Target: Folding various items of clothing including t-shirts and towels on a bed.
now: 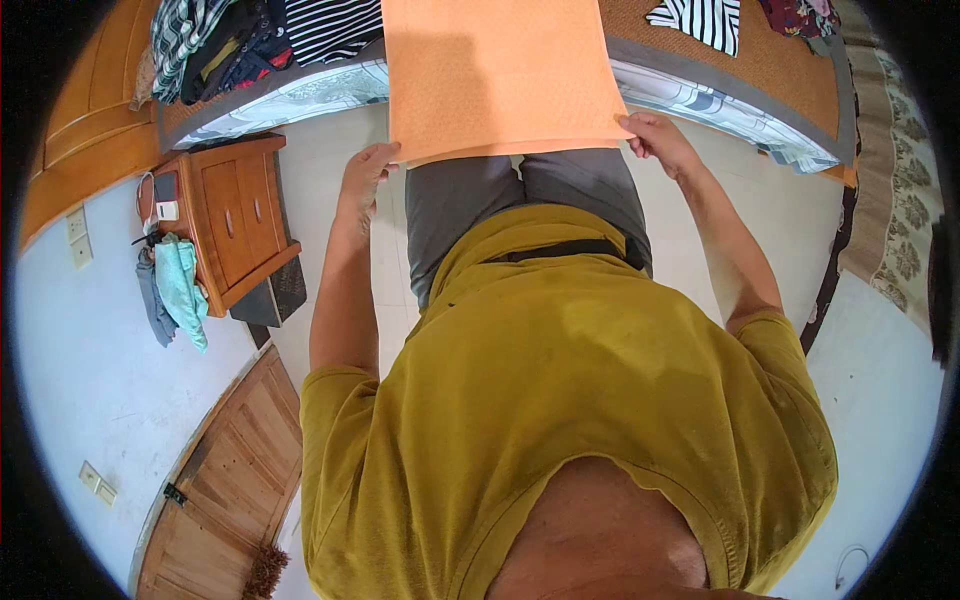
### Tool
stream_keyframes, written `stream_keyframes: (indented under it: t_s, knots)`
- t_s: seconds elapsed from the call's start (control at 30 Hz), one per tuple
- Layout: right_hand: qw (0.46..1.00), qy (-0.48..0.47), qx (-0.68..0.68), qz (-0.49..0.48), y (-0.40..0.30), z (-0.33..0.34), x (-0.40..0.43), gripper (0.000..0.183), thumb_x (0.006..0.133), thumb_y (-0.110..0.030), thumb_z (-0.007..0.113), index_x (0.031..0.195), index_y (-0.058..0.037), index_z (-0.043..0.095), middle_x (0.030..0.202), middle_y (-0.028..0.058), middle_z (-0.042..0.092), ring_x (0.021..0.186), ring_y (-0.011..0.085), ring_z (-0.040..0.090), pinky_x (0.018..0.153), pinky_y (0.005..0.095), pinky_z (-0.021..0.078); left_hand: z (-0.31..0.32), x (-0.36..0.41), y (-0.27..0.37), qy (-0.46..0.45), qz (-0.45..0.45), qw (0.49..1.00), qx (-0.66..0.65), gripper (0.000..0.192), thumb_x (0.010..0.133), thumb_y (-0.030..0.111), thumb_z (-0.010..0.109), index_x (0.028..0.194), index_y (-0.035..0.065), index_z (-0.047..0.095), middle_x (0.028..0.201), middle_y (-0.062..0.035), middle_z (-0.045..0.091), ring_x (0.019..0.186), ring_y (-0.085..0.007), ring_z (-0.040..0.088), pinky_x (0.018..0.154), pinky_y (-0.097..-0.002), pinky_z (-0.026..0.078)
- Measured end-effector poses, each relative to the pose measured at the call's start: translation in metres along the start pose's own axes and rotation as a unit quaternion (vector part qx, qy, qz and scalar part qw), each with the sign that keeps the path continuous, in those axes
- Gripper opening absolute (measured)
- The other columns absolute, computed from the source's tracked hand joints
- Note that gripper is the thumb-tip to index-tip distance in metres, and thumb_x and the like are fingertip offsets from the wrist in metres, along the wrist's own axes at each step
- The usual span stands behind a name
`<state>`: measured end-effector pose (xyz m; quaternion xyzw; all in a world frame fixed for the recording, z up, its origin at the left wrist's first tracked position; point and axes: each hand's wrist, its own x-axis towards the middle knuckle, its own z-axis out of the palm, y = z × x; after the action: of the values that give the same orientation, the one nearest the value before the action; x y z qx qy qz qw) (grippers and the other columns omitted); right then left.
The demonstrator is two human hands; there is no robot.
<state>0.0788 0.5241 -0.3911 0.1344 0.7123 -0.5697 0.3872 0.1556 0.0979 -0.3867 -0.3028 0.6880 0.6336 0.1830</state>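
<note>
A peach-orange cloth (pixel 525 82), perhaps a towel, stretches from my hands up past the top of the view. My left hand (pixel 369 172) pinches its near left corner. At the near right corner my right hand (pixel 658 142) grips the cloth between thumb and fingers. The near edge shows at least two layers, slightly apart, and hangs in front of my thighs. Farther off, the cloth covers the middle of a bed's edge (pixel 787 101). Its far end is out of view.
Piled clothes (pixel 232 52) and a striped black-and-white garment (pixel 334 28) lie on the bed's left. Another striped garment (pixel 705 22) and a dark red floral one (pixel 799 16) lie to the right. A wooden nightstand (pixel 240 217) stands left, with a turquoise cloth (pixel 180 281) hanging beside it.
</note>
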Motion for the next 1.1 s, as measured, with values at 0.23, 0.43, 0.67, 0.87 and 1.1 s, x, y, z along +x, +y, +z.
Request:
stream_keyframes:
  t_s: [0.23, 0.43, 0.67, 0.87, 1.1]
  knots:
    - [0.991, -0.062, -0.116, 0.027, 0.013, 0.0, 0.003, 0.03, 0.076, -0.04, 0.061, 0.069, -0.0104, 0.056, 0.057, -0.003, 0.048, 0.049, 0.0064, 0.045, 0.046, 0.0194, 0.0334, -0.01, 0.006, -0.007, -0.065, 0.0, 0.991, 0.113, 0.025, 0.073, 0.034, 0.062, 0.076, 0.0093, 0.061, 0.072, 0.0014, 0.055, 0.067, -0.0088, 0.045, 0.062, -0.0223, 0.032]
    - [0.996, -0.007, -0.08, 0.04, 0.017, 0.005, 0.002, 0.04, 0.073, -0.043, 0.063, 0.09, -0.0071, 0.057, 0.071, 0.0004, 0.053, 0.059, 0.0078, 0.049, 0.051, 0.02, 0.0356, 0.003, -0.001, -0.005, -0.033, -0.019, 0.994, 0.103, 0.035, 0.074, 0.042, 0.06, 0.083, 0.0082, 0.058, 0.07, 0.002, 0.053, 0.066, -0.0088, 0.045, 0.061, -0.0216, 0.033]
    - [0.987, -0.056, 0.15, 0.015, 0.006, 0.01, -0.008, 0.034, 0.078, -0.025, 0.06, 0.105, -0.0049, 0.052, 0.075, -0.0006, 0.055, 0.056, 0.0062, 0.046, 0.052, 0.0169, 0.0355, 0.001, -0.005, -0.001, -0.119, -0.016, 0.993, -0.018, 0.034, 0.077, 0.034, 0.061, 0.094, 0.0048, 0.053, 0.07, 0.0006, 0.055, 0.063, -0.0081, 0.048, 0.058, -0.0228, 0.035]
    - [0.985, 0.04, 0.125, -0.108, -0.026, 0.028, -0.073, 0.049, 0.08, -0.015, 0.056, 0.125, -0.0043, 0.04, 0.082, -0.0007, 0.056, 0.055, 0.0055, 0.044, 0.05, 0.0186, 0.0354, 0.008, -0.062, 0.025, -0.037, 0.079, 0.987, -0.133, 0.039, 0.081, 0.016, 0.056, 0.115, -0.0003, 0.046, 0.069, -0.0011, 0.055, 0.06, -0.0084, 0.048, 0.058, -0.0226, 0.035]
    - [0.977, -0.043, 0.192, -0.075, -0.023, 0.024, -0.086, 0.049, 0.081, -0.008, 0.051, 0.128, -0.0081, 0.038, 0.084, -0.0004, 0.057, 0.062, 0.0046, 0.046, 0.061, 0.0184, 0.0388, 0.002, -0.08, 0.035, -0.076, 0.102, 0.98, -0.151, 0.042, 0.079, 0.007, 0.053, 0.119, 0.0009, 0.045, 0.081, -0.0018, 0.058, 0.065, -0.0078, 0.051, 0.06, -0.0231, 0.037]
